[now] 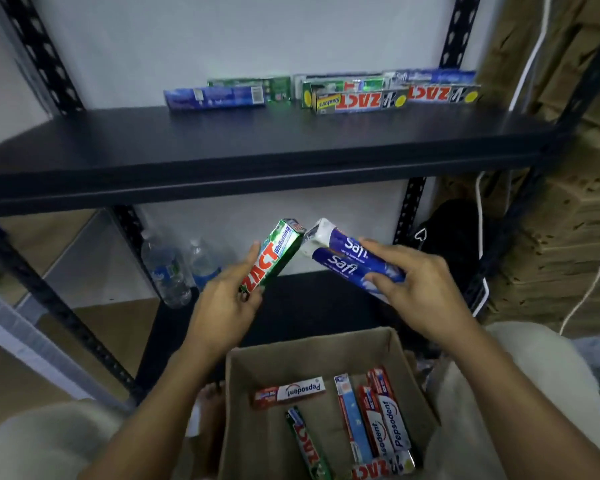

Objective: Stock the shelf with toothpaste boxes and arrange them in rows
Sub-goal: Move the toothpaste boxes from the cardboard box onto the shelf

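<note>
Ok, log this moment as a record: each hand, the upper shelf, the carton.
left-hand grip: holds a green Zact Whitening box
right-hand grip: holds two blue Safi boxes together
upper shelf: toothpaste boxes lined along the back, including silver Zact boxes
cardboard carton: contains Pepsodent boxes, a green Zact box and a few others
lower shelf: two water bottles

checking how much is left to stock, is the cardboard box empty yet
Not empty: the cardboard box holds several toothpaste boxes lying flat inside.
</note>
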`<state>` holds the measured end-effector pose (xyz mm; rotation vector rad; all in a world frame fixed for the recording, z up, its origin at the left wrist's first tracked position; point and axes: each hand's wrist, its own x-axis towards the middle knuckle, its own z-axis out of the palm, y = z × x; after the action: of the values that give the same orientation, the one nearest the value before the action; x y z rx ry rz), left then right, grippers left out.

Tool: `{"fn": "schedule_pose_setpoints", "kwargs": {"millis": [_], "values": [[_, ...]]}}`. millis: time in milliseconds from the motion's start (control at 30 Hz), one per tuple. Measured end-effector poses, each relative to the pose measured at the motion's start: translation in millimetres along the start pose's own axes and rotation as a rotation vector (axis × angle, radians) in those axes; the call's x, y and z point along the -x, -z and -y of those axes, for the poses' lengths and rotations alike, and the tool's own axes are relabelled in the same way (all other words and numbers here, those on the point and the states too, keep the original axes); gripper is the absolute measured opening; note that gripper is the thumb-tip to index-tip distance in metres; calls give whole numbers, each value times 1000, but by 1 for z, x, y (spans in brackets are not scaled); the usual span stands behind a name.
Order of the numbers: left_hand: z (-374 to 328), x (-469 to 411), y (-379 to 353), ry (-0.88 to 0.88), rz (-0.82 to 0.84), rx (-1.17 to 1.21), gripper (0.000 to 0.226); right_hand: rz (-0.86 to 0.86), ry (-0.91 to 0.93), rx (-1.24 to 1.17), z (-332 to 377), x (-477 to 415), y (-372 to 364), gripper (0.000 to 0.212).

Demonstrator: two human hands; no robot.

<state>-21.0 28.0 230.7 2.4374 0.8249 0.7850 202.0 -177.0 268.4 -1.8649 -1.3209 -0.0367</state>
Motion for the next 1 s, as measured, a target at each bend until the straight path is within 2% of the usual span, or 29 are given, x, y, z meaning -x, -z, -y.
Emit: {"fn": "schedule_pose_setpoints", "kwargs": {"millis": [133, 233, 367, 500, 800, 1000], "values": [[-26, -21, 86, -65, -163, -160, 79, -112, 152, 64, 49, -60, 42, 57], [-45, -32, 142, -99, -203, -290, 75, -185, 235, 84, 83, -108, 63, 55], [-63, -40, 193, -138, -175, -386, 57, -177, 297, 120, 112, -172, 67, 53], [-62, -59, 232, -155, -261, -414, 57, -138, 347, 174, 124, -232, 49, 54], [-8, -148, 257, -96, -354, -516, 55, -22, 380, 376, 131, -309, -18, 52], [44, -197, 253, 58, -425, -718, 55, 22, 454, 483, 135, -340, -64, 54]]}}
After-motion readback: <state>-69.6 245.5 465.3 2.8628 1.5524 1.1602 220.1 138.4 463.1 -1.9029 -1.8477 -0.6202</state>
